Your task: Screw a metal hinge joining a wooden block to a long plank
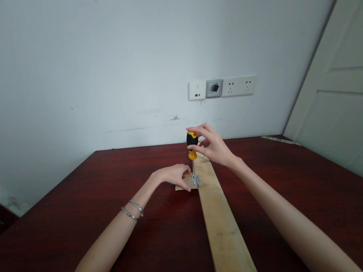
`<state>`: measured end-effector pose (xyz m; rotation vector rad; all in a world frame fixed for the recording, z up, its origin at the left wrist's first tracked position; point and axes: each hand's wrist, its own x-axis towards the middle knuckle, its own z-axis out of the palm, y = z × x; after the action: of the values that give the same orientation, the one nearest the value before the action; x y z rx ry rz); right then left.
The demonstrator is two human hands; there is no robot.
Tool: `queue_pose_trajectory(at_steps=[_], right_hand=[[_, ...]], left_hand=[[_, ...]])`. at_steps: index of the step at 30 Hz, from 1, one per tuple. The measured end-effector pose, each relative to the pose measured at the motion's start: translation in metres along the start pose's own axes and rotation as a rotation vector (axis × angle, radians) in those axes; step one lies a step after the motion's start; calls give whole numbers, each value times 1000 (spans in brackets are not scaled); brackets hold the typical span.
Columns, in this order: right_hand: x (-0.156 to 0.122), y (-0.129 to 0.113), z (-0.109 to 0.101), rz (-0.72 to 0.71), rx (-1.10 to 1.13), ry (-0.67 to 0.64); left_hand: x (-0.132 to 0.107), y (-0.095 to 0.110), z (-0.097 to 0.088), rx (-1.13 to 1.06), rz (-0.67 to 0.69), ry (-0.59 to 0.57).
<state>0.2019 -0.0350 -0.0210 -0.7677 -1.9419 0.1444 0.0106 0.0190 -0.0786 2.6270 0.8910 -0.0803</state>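
My right hand grips a yellow and black screwdriver by its handle, between thumb and fingers. The screwdriver stands almost upright, its shaft pointing down at a metal hinge. That hinge lies across the seam between a long wooden plank and a small wooden piece. With thumb and fingers, my left hand holds the small piece against the plank's left side, covering part of it. Whether the tip sits in a screw is too small to tell.
The plank runs lengthwise over a dark red table towards the wall. Wall sockets are above the table's back edge. A white panelled door stands to the right. A flat printed strip lies near the back right corner.
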Motion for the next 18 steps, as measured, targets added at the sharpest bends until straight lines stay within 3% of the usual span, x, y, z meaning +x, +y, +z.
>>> queue_pose_trajectory(at_steps=[18], right_hand=[[0,-3,-1,-17,-45,25]], left_hand=[[0,0,0,23,11,1]])
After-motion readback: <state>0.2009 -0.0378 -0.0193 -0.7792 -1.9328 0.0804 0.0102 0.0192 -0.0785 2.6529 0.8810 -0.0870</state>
